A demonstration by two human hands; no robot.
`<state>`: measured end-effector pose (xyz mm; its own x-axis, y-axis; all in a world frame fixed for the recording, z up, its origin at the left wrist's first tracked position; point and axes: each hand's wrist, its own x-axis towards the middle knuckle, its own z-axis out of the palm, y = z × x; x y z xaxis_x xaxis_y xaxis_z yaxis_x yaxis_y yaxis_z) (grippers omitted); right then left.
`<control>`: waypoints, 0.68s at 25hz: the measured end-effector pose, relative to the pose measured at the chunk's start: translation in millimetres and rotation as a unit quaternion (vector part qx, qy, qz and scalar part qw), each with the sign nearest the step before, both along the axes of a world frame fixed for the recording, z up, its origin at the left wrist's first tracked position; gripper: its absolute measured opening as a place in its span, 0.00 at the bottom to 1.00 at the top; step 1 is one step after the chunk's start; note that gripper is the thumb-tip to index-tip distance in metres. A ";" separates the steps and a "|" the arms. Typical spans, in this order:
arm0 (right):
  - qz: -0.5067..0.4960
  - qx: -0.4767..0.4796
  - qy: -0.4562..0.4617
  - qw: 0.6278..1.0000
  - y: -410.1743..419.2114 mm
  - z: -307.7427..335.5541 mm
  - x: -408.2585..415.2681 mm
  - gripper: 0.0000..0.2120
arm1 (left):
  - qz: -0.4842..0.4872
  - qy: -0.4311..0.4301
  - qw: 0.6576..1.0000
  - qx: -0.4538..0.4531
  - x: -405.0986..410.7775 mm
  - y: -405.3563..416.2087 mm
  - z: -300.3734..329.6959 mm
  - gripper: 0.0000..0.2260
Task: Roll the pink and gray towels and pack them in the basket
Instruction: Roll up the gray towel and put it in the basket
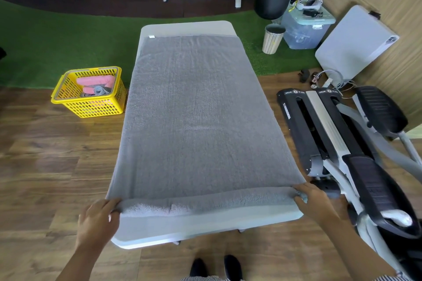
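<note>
Starting the roll: gray towel [194,109] lies flat along the table [205,223], near edge turned over once. Left hand [98,219] and right hand [315,201] each pinch an end of that fold, likely to keep the roll even. Yellow basket [89,93] on the floor, left, already holds rolled pink towels [94,81].

Gray towel [194,116] lies flat along the table, near edge folded over. Yellow basket [68,100] on the floor holds rolled pink towels [96,81].
</note>
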<state>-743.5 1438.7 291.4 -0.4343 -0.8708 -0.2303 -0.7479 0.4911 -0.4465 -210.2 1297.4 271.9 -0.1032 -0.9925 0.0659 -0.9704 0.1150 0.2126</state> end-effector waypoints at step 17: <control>0.058 -0.014 0.054 0.997 2.9 -8.0 9.1 0.17 | -0.070 0.041 0.997 -0.007 -2.5 5.7 -7.5 0.23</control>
